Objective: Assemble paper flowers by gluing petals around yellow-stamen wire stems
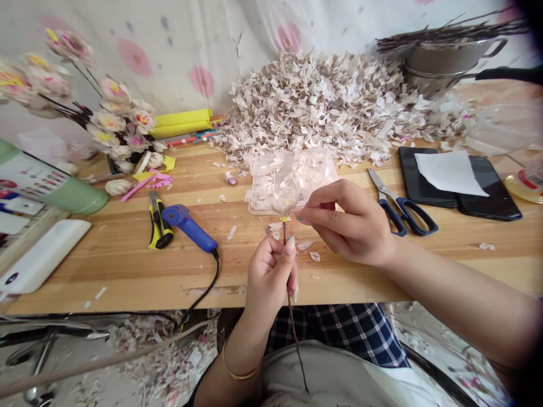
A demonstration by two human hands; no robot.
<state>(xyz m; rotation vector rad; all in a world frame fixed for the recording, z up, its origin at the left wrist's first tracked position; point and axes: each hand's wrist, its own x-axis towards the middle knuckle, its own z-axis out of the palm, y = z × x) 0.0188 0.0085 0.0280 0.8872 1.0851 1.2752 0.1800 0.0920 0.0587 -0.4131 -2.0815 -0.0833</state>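
Wrapped around a thin brown twig (295,333), my left hand (271,271) keeps it roughly upright above the table's front edge. A pale, partly formed flower (283,206) with a yellow band at its base tops the twig. My right hand (354,226) is closed in a pinch at the flower's right side, on what looks like a pale petal; the fingertips partly hide it. Just behind the flower lies a clear compartment box (255,204) holding pale petals. Loose petals (314,256) are scattered on the wood beneath my hands.
A blue hot glue gun (190,229) and a yellow-black utility knife (160,220) lie left; scissors (401,206) and dark phones (492,198) lie right. Behind rises a large petal heap (314,102). Finished flowers (116,121) stand at left, bowls (445,62) at back right.
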